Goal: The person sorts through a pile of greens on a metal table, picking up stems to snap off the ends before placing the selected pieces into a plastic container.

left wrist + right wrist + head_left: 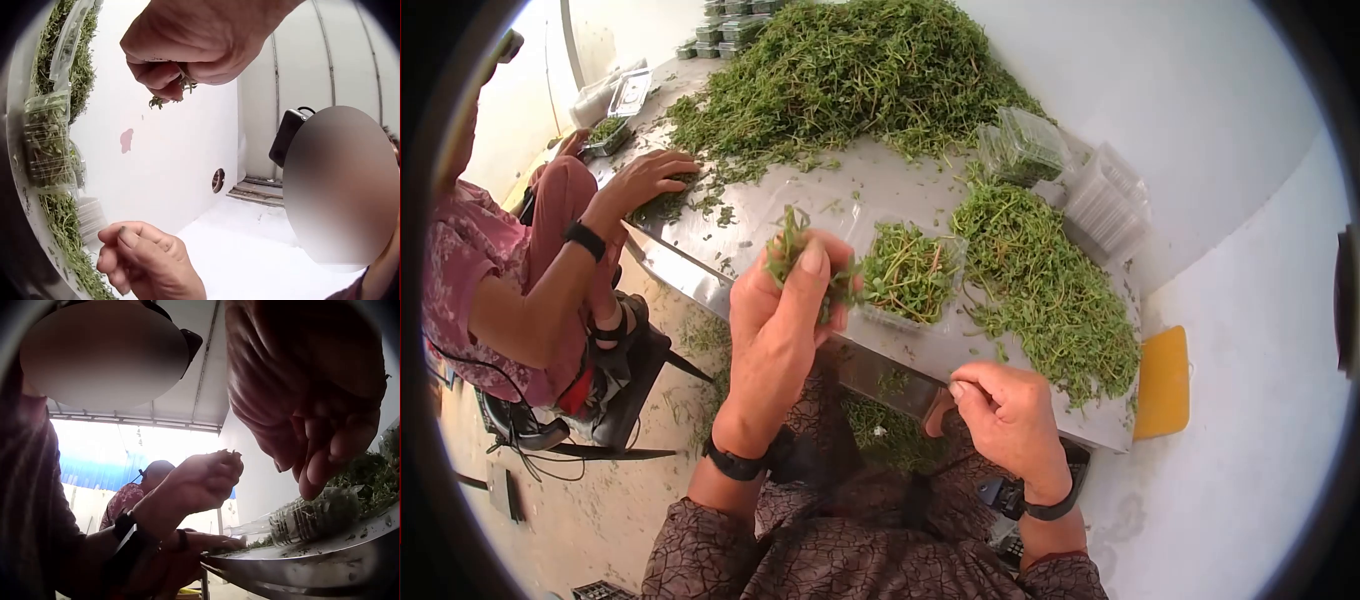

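Note:
My left hand [775, 320] is raised over the table's front edge, thumb and fingers pinching a small bunch of leafy green sprigs [788, 245]. In the left wrist view, bits of the sprigs [185, 80] stick out from under the curled fingers. My right hand [1012, 415] hovers at the lower right, near the table edge, its fingers loosely bent with nothing visible in them. From the right wrist, its fingertips [312, 481] hang down. Between and beyond the hands sits an open clear plastic box [890, 318] filled with cut greens [908, 270].
A large heap of greens [860, 75] covers the back of the metal table [890, 180]; a smaller pile [1050, 290] lies right. Filled boxes [1025, 148] and stacked empty ones [1108, 205] stand there. A yellow board [1163, 383] leans by the wall. Another person [540, 280] sits left.

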Motion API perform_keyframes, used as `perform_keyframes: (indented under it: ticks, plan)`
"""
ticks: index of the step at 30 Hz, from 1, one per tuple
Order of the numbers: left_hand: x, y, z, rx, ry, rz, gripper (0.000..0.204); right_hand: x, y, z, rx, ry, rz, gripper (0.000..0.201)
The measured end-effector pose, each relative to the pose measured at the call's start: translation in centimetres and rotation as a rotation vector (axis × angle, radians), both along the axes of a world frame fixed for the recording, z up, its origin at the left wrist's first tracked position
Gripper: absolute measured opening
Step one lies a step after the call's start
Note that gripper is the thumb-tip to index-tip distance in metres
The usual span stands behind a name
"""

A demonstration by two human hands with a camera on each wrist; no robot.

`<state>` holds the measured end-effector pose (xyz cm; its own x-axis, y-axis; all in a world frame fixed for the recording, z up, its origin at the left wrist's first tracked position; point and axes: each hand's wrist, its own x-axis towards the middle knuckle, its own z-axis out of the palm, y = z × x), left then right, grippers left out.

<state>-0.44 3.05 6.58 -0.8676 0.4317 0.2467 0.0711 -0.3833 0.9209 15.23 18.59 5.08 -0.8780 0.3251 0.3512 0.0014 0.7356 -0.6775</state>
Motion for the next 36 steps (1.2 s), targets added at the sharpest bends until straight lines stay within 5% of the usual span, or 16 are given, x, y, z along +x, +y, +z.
perform_keyframes:
  ticks: [6, 9, 12, 13, 16, 26, 31, 36]
  plan:
    - [-1.1, 2.8, -1.2, 0.009, 0.210, 0.035, 0.026, 0.5, 0.7, -0.8, -0.017, -0.026, -0.037, 0.003]
    - [-1.9, 4.5, -1.8, -0.210, 0.774, 0.272, 0.017, 0.6, 1.1, -1.0, -0.020, -0.038, -0.043, 0.003]
    - [-2.6, 5.7, -1.8, -0.259, 1.052, 0.257, 0.026, 0.8, 1.4, -1.2, -0.017, -0.046, -0.046, 0.002]
    - [-2.5, 5.4, -1.7, -0.378, 1.037, 0.125, 0.045, 0.9, 1.5, -1.3, -0.014, -0.051, -0.050, 0.002]
    - [-2.6, 5.6, -2.6, -0.629, 1.144, 0.128, 0.059, 1.0, 1.7, -1.3, -0.022, -0.079, -0.055, 0.002]
    - [-3.8, 4.5, -3.1, -0.293, 0.827, -0.115, 0.068, 0.7, 1.5, -1.9, -0.027, -0.046, -0.046, 0.006]
    - [-3.9, 2.9, -3.9, -0.139, 0.775, 0.133, 0.049, 0.2, 1.2, -1.8, -0.139, -0.022, -0.112, 0.025]
    - [-2.4, 0.7, -4.5, -0.274, 0.908, 0.287, 0.038, -0.9, 0.9, -1.9, -0.093, 0.063, -0.071, 0.036]
